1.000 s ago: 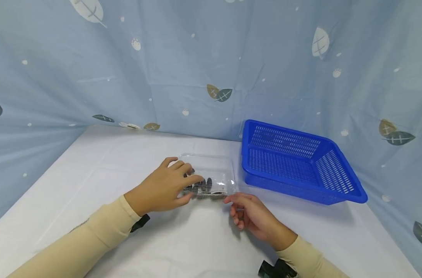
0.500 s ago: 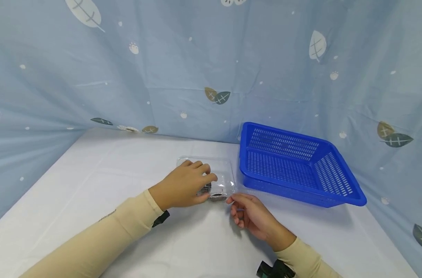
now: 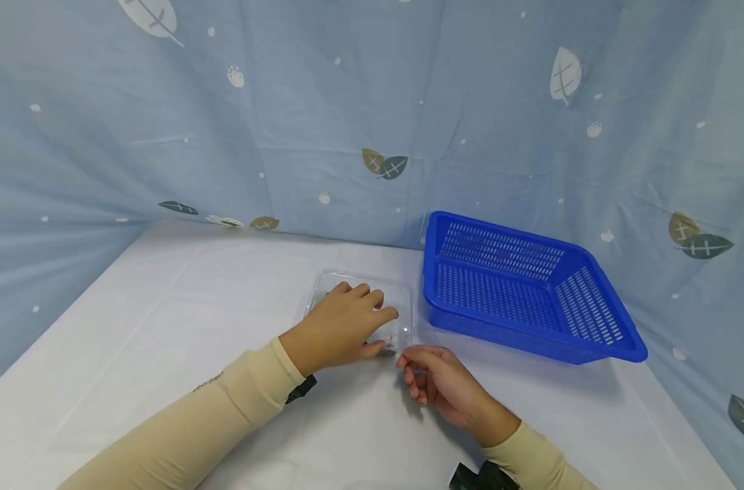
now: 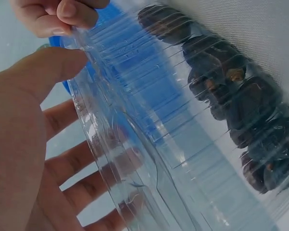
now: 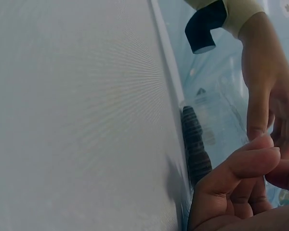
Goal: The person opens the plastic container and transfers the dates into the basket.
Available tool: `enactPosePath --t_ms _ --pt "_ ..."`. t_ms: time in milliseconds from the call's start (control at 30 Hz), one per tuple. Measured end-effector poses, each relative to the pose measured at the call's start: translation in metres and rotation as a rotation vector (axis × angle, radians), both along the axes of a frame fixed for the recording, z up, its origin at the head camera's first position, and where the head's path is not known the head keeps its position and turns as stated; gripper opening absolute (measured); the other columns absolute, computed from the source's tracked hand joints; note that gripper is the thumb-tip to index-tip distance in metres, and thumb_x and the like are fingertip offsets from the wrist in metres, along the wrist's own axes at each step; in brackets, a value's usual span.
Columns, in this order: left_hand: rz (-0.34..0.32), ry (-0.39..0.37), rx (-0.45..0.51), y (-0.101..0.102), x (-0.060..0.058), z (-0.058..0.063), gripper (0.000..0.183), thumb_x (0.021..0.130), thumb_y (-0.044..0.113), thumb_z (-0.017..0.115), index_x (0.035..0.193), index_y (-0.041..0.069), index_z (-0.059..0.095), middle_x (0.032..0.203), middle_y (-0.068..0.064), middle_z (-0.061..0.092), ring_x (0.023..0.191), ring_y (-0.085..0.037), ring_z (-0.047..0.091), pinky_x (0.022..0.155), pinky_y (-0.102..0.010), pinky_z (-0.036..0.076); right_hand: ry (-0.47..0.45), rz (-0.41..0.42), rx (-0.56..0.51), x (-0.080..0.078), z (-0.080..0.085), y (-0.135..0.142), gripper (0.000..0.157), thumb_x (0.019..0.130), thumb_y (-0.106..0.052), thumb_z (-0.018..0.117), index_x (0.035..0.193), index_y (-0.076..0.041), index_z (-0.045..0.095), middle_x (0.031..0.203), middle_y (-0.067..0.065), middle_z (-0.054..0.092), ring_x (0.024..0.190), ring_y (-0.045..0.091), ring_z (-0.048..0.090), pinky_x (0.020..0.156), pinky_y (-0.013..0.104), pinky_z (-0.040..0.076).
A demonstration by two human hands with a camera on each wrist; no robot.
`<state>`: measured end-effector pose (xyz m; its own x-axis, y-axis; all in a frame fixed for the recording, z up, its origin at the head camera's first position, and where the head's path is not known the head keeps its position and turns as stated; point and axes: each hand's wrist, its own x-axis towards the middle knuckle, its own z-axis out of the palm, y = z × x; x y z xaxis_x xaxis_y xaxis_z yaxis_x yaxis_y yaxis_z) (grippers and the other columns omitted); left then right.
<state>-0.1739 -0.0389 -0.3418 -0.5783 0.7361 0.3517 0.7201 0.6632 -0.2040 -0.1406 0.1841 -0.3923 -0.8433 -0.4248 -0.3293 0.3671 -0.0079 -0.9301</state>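
Note:
A clear plastic clamshell box lies on the table, partly hidden under my left hand. Dark, glossy oval fruits sit inside along its near side, seen through the ribbed wall in the left wrist view. My left hand spreads over the lid with loose fingers, its thumb at the near rim. At the box's near right corner, my right hand pinches the edge between thumb and forefinger, the other fingers curled in. Both hands' tips come close together there in the left wrist view.
A blue perforated plastic basket stands just right of the box. White cloth covers the table, and a light blue leaf-print curtain hangs behind. Black devices are strapped at the wrists.
My left hand has slid rightward along the box's near rim, from its left part toward the right corner. The right hand keeps its place at that corner; the basket is unmoved.

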Motion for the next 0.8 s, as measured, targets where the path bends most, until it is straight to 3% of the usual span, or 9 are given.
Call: enactPosePath --t_ms 200,400,667,800 --pt "0.003 0.000 -0.017 -0.003 -0.002 0.005 0.038 0.091 0.049 0.070 0.120 0.025 0.065 0.108 0.001 0.068 0.098 -0.019 0.066 0.083 -0.040 0.056 -0.002 -0.004 0.001 0.000 0.000 0.000 0.026 0.103 -0.023 0.051 0.084 -0.014 0.067 0.068 -0.008 0.058 0.053 0.005 0.052 0.047 0.019 0.041" --pt "-0.022 0.028 0.079 -0.010 -0.008 0.018 0.028 0.093 0.040 0.069 0.115 0.022 0.069 0.105 0.000 0.070 0.095 -0.020 0.069 0.082 -0.041 0.057 0.004 -0.004 -0.001 0.000 0.000 -0.001 0.025 0.102 -0.024 0.053 0.085 -0.014 0.068 0.068 -0.007 0.058 0.053 0.005 0.052 0.047 0.019 0.041" --pt "-0.020 0.091 0.180 -0.028 -0.027 0.038 0.021 0.093 0.029 0.072 0.110 0.019 0.072 0.096 0.001 0.071 0.082 -0.018 0.069 0.076 -0.040 0.056 0.007 0.001 -0.004 0.000 0.000 -0.002 0.025 0.101 -0.022 0.053 0.085 -0.013 0.069 0.067 -0.008 0.058 0.053 0.005 0.052 0.047 0.019 0.041" --pt "0.014 0.129 0.232 -0.039 -0.038 0.043 0.018 0.090 0.022 0.075 0.106 0.015 0.073 0.091 0.000 0.072 0.071 -0.018 0.067 0.069 -0.040 0.055 0.008 0.005 -0.007 0.001 -0.001 -0.001 0.024 0.101 -0.022 0.053 0.084 -0.014 0.069 0.067 -0.008 0.058 0.053 0.005 0.052 0.047 0.019 0.041"
